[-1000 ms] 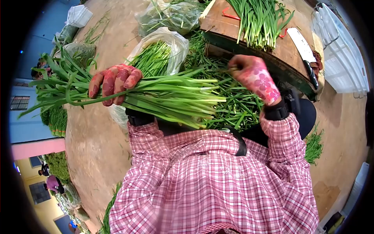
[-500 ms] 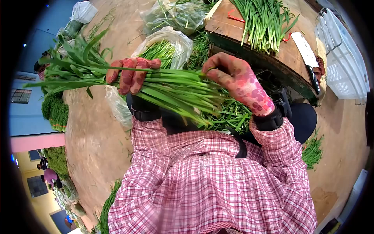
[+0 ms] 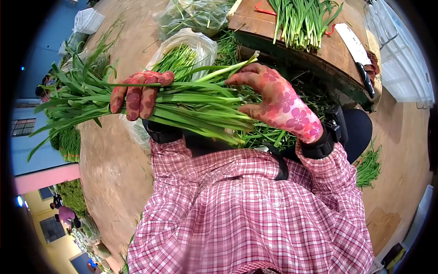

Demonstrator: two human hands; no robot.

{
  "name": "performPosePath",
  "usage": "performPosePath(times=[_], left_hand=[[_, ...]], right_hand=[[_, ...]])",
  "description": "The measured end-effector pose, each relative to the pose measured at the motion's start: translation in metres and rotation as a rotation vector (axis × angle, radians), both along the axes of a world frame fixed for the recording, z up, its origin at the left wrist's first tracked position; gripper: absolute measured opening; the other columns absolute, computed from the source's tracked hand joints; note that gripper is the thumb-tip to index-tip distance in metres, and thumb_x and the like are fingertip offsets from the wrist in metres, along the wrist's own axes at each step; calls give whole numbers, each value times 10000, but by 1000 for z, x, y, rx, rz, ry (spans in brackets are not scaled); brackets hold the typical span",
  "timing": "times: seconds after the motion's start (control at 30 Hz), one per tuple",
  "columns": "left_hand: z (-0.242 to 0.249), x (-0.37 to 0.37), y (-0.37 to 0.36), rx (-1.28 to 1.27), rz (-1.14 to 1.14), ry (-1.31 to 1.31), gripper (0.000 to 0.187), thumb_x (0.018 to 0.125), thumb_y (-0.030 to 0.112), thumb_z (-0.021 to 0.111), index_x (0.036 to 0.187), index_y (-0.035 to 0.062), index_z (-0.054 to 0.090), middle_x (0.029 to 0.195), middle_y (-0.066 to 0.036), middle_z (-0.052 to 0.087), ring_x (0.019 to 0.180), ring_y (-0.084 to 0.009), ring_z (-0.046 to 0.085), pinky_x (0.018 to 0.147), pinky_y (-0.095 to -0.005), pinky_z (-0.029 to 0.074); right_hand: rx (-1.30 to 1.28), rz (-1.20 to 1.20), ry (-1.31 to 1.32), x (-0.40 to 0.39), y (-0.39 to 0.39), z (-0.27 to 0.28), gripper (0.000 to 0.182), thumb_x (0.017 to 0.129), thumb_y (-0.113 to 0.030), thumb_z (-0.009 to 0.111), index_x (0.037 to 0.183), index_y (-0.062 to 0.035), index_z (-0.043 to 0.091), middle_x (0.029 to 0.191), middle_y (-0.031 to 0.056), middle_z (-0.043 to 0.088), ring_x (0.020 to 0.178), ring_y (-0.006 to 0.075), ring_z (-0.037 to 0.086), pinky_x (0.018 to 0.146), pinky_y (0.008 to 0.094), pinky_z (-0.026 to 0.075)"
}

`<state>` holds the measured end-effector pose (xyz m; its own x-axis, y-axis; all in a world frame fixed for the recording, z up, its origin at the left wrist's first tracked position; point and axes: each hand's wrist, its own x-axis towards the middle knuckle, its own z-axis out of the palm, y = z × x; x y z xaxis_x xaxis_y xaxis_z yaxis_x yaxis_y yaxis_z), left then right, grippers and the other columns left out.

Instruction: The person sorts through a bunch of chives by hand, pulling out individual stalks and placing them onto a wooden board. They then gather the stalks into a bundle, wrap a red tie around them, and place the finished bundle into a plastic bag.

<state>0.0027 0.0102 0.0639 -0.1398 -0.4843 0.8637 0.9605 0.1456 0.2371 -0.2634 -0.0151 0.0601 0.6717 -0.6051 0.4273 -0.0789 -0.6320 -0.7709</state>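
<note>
My left hand (image 3: 142, 93), in a patterned pinkish-red glove, is closed around a bunch of garlic chives (image 3: 200, 107). The leafy tips fan out to the left, and the paler stem ends point right. One thicker pale stalk (image 3: 232, 68) slants up out of the bunch. By the stem ends is my right hand (image 3: 283, 100), in a matching floral glove. Its thumb and fingers are spread apart, around the ends, with nothing visibly gripped. Loose green leaves (image 3: 273, 134) lie below it, over my lap.
On a wooden block (image 3: 255, 27) rest more chives (image 3: 303, 27) and a cleaver (image 3: 353, 45) with a black handle. Plastic bags (image 3: 207, 48) of greens stand ahead. A white crate (image 3: 404, 64) is at the right. Two people (image 3: 67, 214) are far off at the left.
My right hand's pinch at the stem ends has opened, thumb and fingers now apart. A pale stalk now sticks up from the bunch. The left hand keeps its hold.
</note>
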Motion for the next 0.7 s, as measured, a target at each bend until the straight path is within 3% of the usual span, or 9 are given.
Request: performPosePath(times=[0.03, 0.1, 0.23, 0.33, 0.37, 0.4, 0.5, 0.6, 0.7], left_hand=[[4, -2, 3, 20, 30, -70, 165, 924, 222, 540, 841, 252, 680, 674, 87, 654, 653, -101, 622, 1027, -403, 261], [5, -4, 1, -15, 23, -84, 156, 916, 216, 552, 839, 254, 683, 677, 85, 656, 649, -99, 622, 1025, -405, 260], [4, 0, -3, -102, -5, -111, 117, 897, 251, 584, 862, 266, 695, 735, 53, 680, 657, -118, 639, 999, -411, 280], [2, 1, -5, -149, -23, -104, 112, 892, 272, 588, 876, 273, 699, 776, 35, 693, 680, -127, 656, 1003, -430, 283], [2, 0, -6, -153, -39, -106, 110, 890, 268, 589, 875, 274, 699, 775, 36, 692, 677, -128, 656, 1009, -432, 281], [2, 0, -7, -157, -55, -108, 109, 889, 265, 590, 874, 274, 698, 773, 36, 692, 675, -128, 656, 1015, -434, 278], [2, 1, -9, -194, -70, -141, 101, 881, 260, 595, 878, 279, 694, 763, 40, 689, 675, -132, 656, 1032, -440, 271], [0, 1, -11, -213, -45, -173, 90, 879, 260, 602, 871, 273, 691, 758, 43, 689, 678, -136, 654, 1036, -450, 267], [-1, -2, -10, -199, -15, -205, 85, 884, 258, 608, 876, 262, 693, 762, 41, 693, 707, -148, 652, 1041, -470, 261]], right_hand=[[37, 9, -25, 0, 0, 1, 382, 737, -92, 709, 1108, -58, 628, 1008, 153, 633, 994, 329, 581, 886, 400, 458], [228, 94, -109, 0, -5, -7, 317, 767, -97, 692, 1078, -57, 647, 998, 145, 639, 984, 306, 581, 883, 388, 460], [655, 221, -72, -13, -21, -12, 207, 867, -50, 618, 1068, -41, 664, 991, 57, 671, 868, 111, 602, 769, 272, 490], [589, 201, -3, -8, -14, -1, 244, 838, -40, 644, 1081, -37, 664, 967, 70, 665, 854, 134, 602, 769, 282, 490], [425, 224, 14, -4, -15, 0, 267, 803, -39, 671, 1070, -33, 671, 935, 79, 650, 845, 168, 607, 755, 298, 495], [301, 243, 26, -1, -18, -3, 236, 767, -45, 683, 1003, -29, 682, 913, 103, 632, 871, 236, 605, 774, 337, 493], [54, 215, -12, 6, -16, -10, 147, 737, -99, 686, 866, -32, 663, 903, 121, 617, 901, 309, 580, 813, 401, 455], [-140, -26, 124, 0, -13, -12, 140, 761, -134, 665, 873, -50, 654, 886, 113, 607, 867, 310, 578, 774, 405, 449], [-169, -57, 169, -5, -15, -13, 126, 790, -149, 639, 883, -64, 631, 852, 119, 605, 825, 332, 580, 745, 416, 445]])
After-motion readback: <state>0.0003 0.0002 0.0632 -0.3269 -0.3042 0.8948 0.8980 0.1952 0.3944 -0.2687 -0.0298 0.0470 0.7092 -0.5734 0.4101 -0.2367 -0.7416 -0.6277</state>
